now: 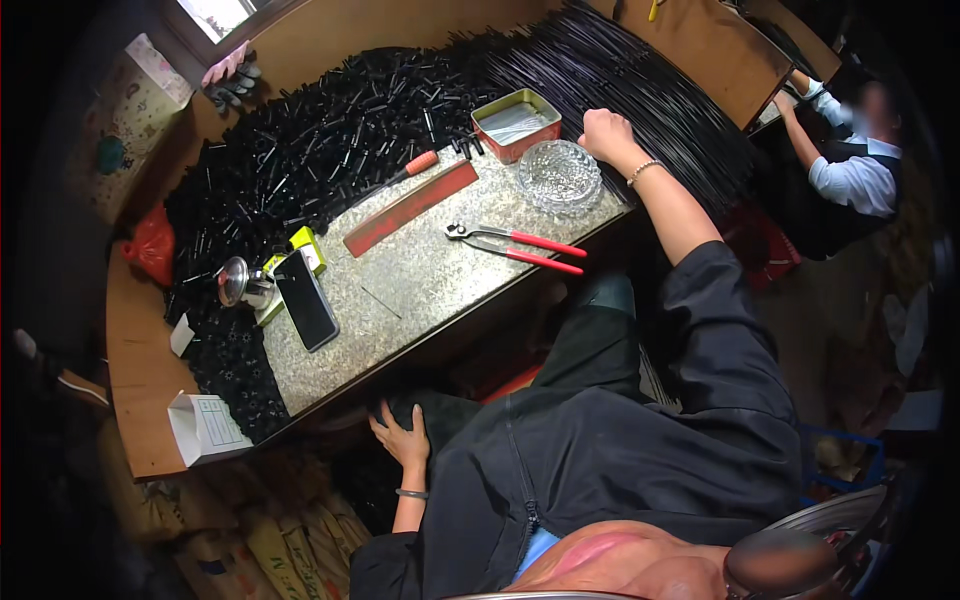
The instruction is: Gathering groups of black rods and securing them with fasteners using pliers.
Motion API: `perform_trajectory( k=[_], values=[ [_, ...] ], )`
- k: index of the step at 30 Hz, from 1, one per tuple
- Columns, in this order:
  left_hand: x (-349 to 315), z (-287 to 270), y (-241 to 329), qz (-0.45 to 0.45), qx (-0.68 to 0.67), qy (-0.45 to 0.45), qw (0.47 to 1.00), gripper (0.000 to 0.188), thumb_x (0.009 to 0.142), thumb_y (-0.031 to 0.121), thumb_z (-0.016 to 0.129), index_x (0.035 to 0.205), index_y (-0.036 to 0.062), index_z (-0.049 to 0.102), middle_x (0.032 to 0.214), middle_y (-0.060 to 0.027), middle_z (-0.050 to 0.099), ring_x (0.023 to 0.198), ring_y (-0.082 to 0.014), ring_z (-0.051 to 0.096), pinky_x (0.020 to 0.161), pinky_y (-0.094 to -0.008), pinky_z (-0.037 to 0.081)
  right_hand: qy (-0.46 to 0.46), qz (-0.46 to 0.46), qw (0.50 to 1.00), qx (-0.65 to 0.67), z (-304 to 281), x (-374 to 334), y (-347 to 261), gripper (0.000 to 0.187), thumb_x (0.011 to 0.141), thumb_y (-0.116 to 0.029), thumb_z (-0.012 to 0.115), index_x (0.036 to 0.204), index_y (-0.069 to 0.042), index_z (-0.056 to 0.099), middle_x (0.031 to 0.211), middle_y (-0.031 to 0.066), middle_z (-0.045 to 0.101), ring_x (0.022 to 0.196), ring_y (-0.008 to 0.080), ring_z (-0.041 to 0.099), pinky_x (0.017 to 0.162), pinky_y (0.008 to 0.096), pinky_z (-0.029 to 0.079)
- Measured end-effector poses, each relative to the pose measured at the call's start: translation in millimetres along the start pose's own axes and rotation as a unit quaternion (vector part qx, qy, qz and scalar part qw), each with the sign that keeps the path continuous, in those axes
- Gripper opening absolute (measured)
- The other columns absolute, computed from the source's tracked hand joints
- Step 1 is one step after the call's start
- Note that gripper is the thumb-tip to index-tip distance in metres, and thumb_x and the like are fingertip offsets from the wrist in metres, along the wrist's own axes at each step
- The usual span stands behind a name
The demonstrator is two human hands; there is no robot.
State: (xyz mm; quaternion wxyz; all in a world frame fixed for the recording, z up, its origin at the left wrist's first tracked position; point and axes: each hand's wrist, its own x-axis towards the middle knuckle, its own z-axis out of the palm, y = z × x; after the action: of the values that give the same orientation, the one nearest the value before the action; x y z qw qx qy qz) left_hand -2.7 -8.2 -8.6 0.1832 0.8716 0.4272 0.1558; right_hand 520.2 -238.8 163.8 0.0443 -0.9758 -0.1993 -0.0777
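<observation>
My right hand (pixel 607 137) is closed at the near end of a bundle of long thin black rods (pixel 660 120), just beyond a clear cut-glass bowl (pixel 559 177). What its fingers hold, if anything, is hidden. Beside the bowl stands a red rectangular tin (pixel 517 124) with thin wires or pins inside. My left hand (pixel 403 438) lies on my dark trouser leg below the table edge, fingers apart and holding nothing. Red-handled pincers (pixel 515 247) rest on the speckled stone slab (pixel 345 350). A single thin wire (pixel 381 302) lies there too.
Short black tubes (pixel 330 120) are heaped behind the slab. Around it are a red flat bar (pixel 411 209), an orange-handled tool (pixel 421 163), a phone (pixel 306 300), a metal jar (pixel 245 283) and a white box (pixel 208 428). Another person (pixel 855 180) works at the right.
</observation>
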Motion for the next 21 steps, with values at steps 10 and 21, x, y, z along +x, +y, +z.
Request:
perform_trajectory(
  k=[10,21],
  values=[
    [2.5,-2.3,-0.6,-0.016,-0.009,0.0,1.0,0.066,0.078,0.04,0.063,0.132,0.0111,0.038,0.133,-0.0281,0.027,0.121,-0.0434,0.031,0.099,-0.0446,0.03,0.041,0.077,0.996,-0.023,-5.5,19.7,23.6,0.027,0.087,-0.026,0.048,0.09,-0.004,0.061,0.093,0.0199,0.063,0.086,0.0375,0.062,0.075,0.0463,0.05],
    [1.5,-5.9,0.7,-0.011,-0.013,-0.006,1.0,0.067,0.078,0.041,0.064,0.132,0.0115,0.038,0.133,-0.0271,0.026,0.121,-0.0428,0.03,0.099,-0.0455,0.029,-0.038,0.06,0.995,-0.073,-102.8,3.1,61.7,0.024,0.086,-0.018,0.048,0.098,-0.002,0.061,0.104,0.019,0.061,0.098,0.0336,0.059,0.081,0.043,0.048]
  ],
)
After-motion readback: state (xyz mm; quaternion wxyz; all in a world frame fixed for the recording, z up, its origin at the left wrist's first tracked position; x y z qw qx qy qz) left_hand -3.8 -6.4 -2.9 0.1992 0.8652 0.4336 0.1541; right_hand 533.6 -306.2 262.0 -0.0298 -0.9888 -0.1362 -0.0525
